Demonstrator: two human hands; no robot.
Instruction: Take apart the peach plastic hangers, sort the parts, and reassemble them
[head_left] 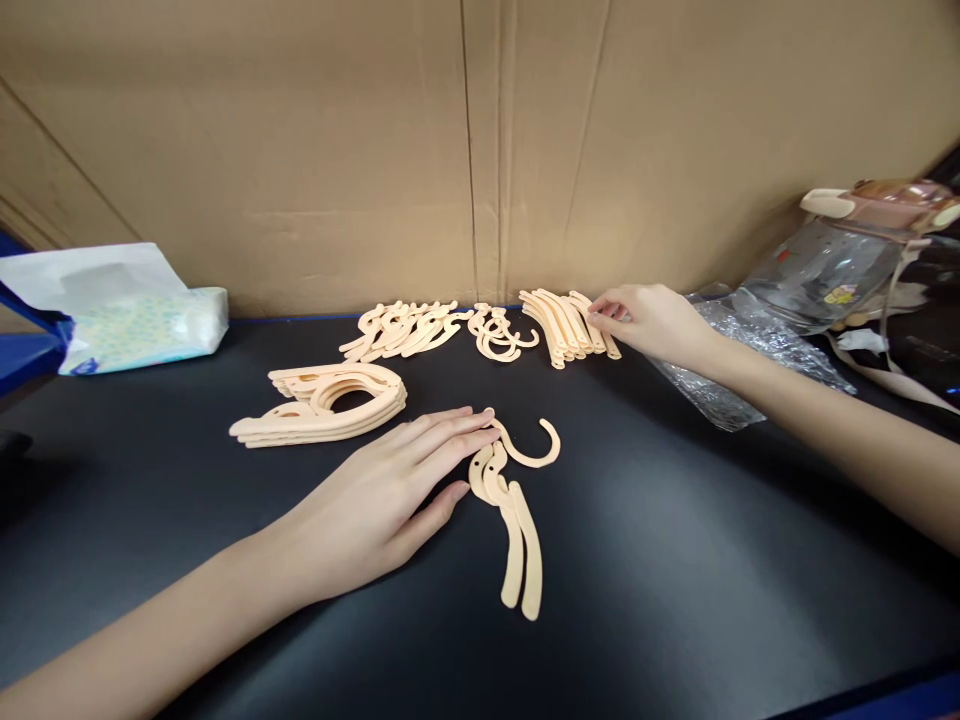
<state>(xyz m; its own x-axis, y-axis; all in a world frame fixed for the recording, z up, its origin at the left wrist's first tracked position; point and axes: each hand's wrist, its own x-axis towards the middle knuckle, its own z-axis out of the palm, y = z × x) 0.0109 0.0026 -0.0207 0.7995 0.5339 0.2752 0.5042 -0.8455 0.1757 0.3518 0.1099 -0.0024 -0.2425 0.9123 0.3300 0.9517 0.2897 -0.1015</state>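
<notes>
My left hand (405,480) lies flat on the black table, its fingertips touching a peach-coloured hook piece (551,440) and the curved hanger pieces (491,480) beside it. Two slim arm pieces (531,560) point toward me from those. Farther off, my right hand (645,318) reaches to the right end of a row of curved arm pieces (562,325); its fingertips are at the row's edge, and whether they pinch a piece is hidden. A stack of folded hangers (322,430) sits left of my left hand.
Along the back lie a pile of curved pieces (405,330) and several loose hooks (499,335), before a cardboard wall (300,150). A tissue pack (142,320) stands at left. Clear plastic wrap (720,390) and a transparent bottle (817,265) are at right.
</notes>
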